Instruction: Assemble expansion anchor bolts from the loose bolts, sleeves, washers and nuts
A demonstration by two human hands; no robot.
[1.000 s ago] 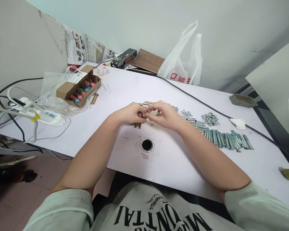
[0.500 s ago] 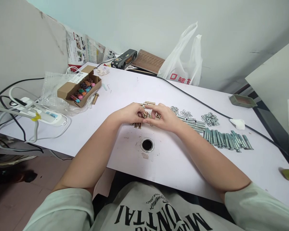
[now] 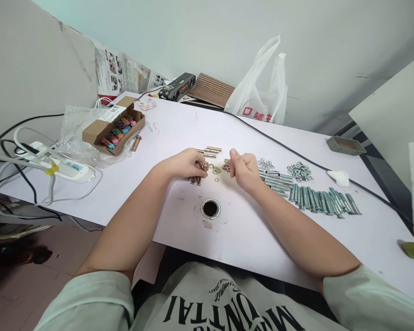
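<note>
My left hand is closed around a brass-coloured bolt, whose end with a nut-like ring points up past the fingertips. Beneath that hand lie several brass-coloured bolts. Just to the right, a few washers rest on the white table. My right hand is curled with the thumb up, beside a small group of brass-coloured nuts; whether it holds anything is hidden. Beyond the hands are slim brass-coloured sleeves or pins.
Right of my right arm lie silver bolts, silver rods, nuts and rings. A black cable crosses behind them. A round hole opens near the front. Leftward are a cardboard box and power strip.
My right hand has moved away from the bolt to the right and its fingers have curled in. The left hand keeps the bolt in nearly the same place. Washers and nuts between them now show.
</note>
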